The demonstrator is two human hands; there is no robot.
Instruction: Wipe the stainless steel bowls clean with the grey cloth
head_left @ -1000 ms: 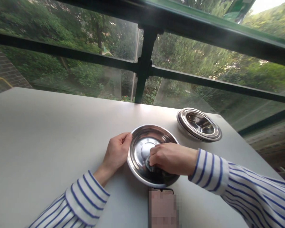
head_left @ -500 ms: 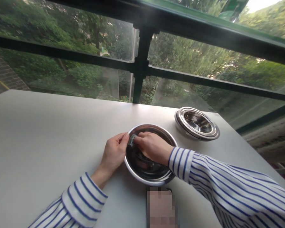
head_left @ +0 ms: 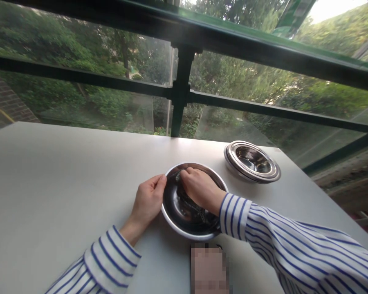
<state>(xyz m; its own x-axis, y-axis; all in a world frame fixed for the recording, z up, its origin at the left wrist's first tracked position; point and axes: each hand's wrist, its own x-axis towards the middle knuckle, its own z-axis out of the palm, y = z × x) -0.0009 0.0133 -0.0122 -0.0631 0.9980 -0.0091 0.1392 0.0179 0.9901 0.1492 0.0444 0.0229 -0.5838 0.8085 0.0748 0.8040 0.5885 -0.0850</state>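
The person is steadying a stainless steel bowl (head_left: 173, 204) on a white table (head_left: 64, 163), the left hand (head_left: 149, 199) gripping its rim, while the right hand (head_left: 200, 190) is closing on a dark scouring pad (head_left: 178, 176) inside the bowl. A stack of steel bowls (head_left: 251, 161) is sitting nearby, apart from it.

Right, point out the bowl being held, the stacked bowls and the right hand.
Held steel bowl (head_left: 171, 204): head view, on its inner wall.
Stacked steel bowls (head_left: 251, 161): head view, on the top bowl's inside.
Right hand (head_left: 200, 190): head view, on the back of the hand.
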